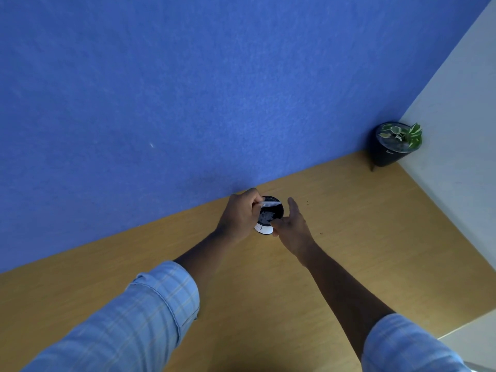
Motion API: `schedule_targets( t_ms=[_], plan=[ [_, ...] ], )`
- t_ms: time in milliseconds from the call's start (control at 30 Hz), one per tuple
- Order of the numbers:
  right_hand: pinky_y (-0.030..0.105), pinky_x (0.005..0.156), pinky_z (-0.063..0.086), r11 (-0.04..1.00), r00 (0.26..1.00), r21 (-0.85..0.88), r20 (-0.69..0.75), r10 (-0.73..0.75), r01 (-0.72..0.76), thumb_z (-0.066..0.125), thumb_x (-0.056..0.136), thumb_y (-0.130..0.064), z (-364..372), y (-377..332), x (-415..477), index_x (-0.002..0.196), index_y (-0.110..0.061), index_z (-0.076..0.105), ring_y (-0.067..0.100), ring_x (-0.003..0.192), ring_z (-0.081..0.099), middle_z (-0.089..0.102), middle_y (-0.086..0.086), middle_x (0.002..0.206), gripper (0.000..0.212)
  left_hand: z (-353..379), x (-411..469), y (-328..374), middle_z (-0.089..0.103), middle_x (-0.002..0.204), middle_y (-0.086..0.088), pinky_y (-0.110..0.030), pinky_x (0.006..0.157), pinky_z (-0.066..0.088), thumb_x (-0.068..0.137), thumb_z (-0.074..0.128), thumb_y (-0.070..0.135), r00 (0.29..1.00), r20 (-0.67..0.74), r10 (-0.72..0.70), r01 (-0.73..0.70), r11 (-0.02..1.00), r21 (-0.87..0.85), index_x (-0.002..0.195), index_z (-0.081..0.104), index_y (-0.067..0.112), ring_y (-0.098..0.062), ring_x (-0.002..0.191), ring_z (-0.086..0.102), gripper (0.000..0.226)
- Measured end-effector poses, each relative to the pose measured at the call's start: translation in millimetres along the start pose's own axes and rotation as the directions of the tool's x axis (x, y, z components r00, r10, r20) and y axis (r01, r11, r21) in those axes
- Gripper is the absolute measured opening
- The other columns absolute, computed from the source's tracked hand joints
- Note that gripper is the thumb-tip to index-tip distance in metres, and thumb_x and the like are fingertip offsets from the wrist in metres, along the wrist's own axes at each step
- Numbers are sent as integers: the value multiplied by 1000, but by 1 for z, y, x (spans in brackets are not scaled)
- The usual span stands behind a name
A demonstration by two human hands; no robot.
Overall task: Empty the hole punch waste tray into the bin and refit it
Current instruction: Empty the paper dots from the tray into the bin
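Note:
A small round bin (277,208), black inside with a white lower wall, stands on the wooden desk near the blue partition. Pale paper bits lie in its bottom. My left hand (240,214) is closed on a thin pale waste tray (271,204), held tilted over the bin's far rim. My right hand (292,224) rests against the bin's right side with the fingers spread, the thumb near the white wall. The hole punch itself is not in view.
The wooden desk (349,237) runs along a blue partition (188,89) at the back and a white wall (456,103) on the right. A black pot with a green plant (394,143) sits in the far right corner. The desk's right edge drops off near the bottom right.

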State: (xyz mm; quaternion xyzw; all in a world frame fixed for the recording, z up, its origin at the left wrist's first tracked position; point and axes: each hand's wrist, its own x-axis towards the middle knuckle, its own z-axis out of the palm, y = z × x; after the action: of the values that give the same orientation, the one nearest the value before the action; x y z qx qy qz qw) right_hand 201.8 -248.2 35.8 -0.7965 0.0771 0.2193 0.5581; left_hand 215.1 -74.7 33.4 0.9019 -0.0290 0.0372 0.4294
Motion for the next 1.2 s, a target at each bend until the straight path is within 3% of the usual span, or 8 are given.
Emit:
schedule_targets(
  t_ms=[100,233,367,500,600,733,867,1200],
  plan=[
    [21,60,53,997,996,-19,39,-76,77,57,95,-8,1,-1,-4,147,-24,52,15,80,66,71,8,104,55,2,-2,-1,82,101,-10,-50,73,67,101,67,5,1000,-9,-5,5,1000,1,103,73,3,-21,91,79,6],
    [15,56,50,1000,1000,29,-14,-6,6,58,98,-12,0,2,-2,167,-20,17,19,95,68,73,21,119,80,3,-3,-3,83,109,-9,-43,78,69,101,68,4,1000,-23,9,-9,1000,0,103,73,4,-17,99,80,6],
    [11,53,51,997,997,-14,28,-76,76,59,95,-8,0,1,-3,149,-22,48,19,86,68,72,14,115,57,3,-5,-4,83,110,-10,-43,76,70,101,67,3,1000,-27,14,-13,1000,6,106,75,5,-19,98,80,9],
    [20,67,51,1000,1000,8,-19,-13,13,59,97,-13,-3,2,2,164,-22,25,30,112,68,72,21,124,76,2,-4,-5,83,113,-9,-41,81,70,100,68,4,999,-45,8,-8,1000,-12,106,75,3,-18,103,80,9],
    [14,54,51,997,998,-27,12,-66,66,59,95,-11,-4,-1,2,154,-23,45,20,95,69,73,16,121,62,0,-4,-4,83,110,-7,-40,79,69,100,67,4,999,-49,3,-4,1000,-26,106,75,4,-16,99,80,10],
    [20,64,47,998,997,-29,-60,-57,55,59,97,-16,-8,0,4,166,-27,19,15,93,70,77,19,102,81,0,-3,-5,82,116,-10,-31,81,69,101,69,3,998,-45,33,-34,999,-30,104,73,3,-18,107,80,6],
    [20,61,47,980,992,-166,76,-101,113,61,94,-18,-8,-3,5,143,-27,56,24,95,70,72,7,107,50,1,-5,-6,82,121,-14,-15,76,60,100,67,-1,999,6,40,-40,999,-14,99,71,3,-20,112,80,6],
    [30,62,50,976,997,-209,-21,-70,64,62,96,-25,-11,-6,17,153,-24,42,29,104,68,71,14,116,61,-7,-4,-1,83,96,-1,-13,62,56,99,71,10,996,-48,-73,67,990,-120,94,71,12,-6,84,78,5]
  ],
)
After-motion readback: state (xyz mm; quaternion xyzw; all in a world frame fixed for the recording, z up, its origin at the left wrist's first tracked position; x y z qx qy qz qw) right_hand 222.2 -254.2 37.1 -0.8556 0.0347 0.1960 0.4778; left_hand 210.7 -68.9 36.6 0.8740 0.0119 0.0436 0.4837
